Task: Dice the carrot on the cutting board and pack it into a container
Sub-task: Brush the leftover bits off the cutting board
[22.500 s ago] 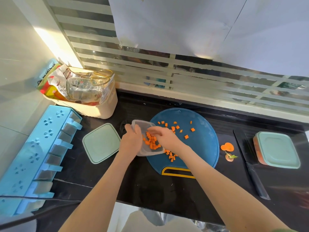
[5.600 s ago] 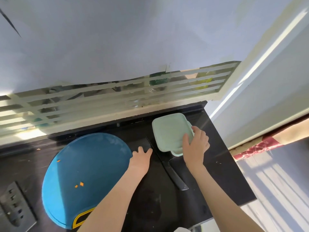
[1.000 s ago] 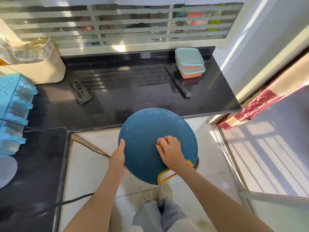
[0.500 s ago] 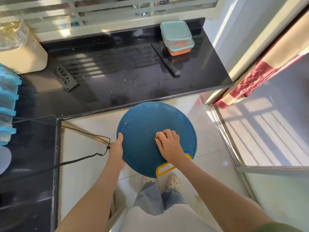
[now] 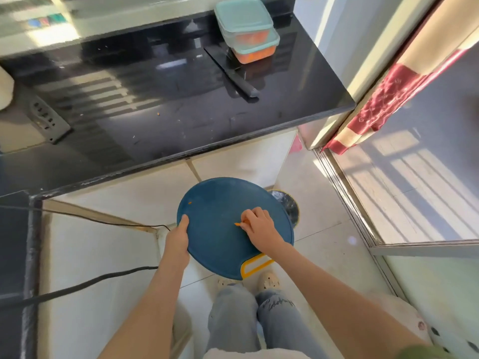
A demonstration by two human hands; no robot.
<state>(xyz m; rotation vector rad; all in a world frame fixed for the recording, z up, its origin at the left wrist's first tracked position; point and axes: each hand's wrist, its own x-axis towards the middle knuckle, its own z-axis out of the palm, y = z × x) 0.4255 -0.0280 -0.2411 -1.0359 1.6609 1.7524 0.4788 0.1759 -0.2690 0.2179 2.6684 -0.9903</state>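
Upper centre, carrot (image 5: 255,54) sits packed in containers (image 5: 243,14); below, left hand (image 5: 177,239) grips the board (image 5: 215,229), right hand (image 5: 259,229) pinches a scrap (image 5: 237,224).

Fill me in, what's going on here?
A person holds the board off the counter, over the floor, with a bin partly under it. The left hand grips its edge. The right hand seems to pinch a carrot scrap on it. Two lidded containers of carrot sit stacked on the counter beside the knife.
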